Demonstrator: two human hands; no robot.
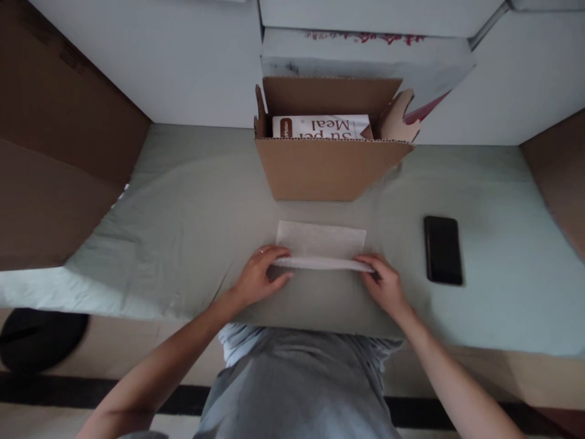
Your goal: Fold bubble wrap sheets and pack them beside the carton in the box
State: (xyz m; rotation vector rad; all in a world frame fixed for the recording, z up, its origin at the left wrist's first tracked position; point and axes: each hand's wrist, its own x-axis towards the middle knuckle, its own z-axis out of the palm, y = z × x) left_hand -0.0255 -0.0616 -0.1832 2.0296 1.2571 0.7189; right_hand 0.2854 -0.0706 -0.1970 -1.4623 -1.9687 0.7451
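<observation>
A translucent whitish sheet [320, 238] lies on the green cloth in front of me, its near edge raised in a folded strip. At the strip's left end, my left hand [262, 277] has its fingers on the edge, with the thumb lower and a little apart. My right hand [384, 283] pinches the strip's right end between fingers and thumb. Whether the sheet is plastic film or thin wrap, I cannot tell. Just beyond it stands an open cardboard box [329, 167], with a white carton [322, 126] marked "Super Meal" inside, its lettering upside down to me.
A black phone [443, 250] lies on the cloth [498, 274] to the right. Large brown cardboard [59, 146] stands at the left, more brown cardboard [560, 171] at the right. White boxes [205, 67] line the back. A dark round object [43, 338] is on the floor at lower left.
</observation>
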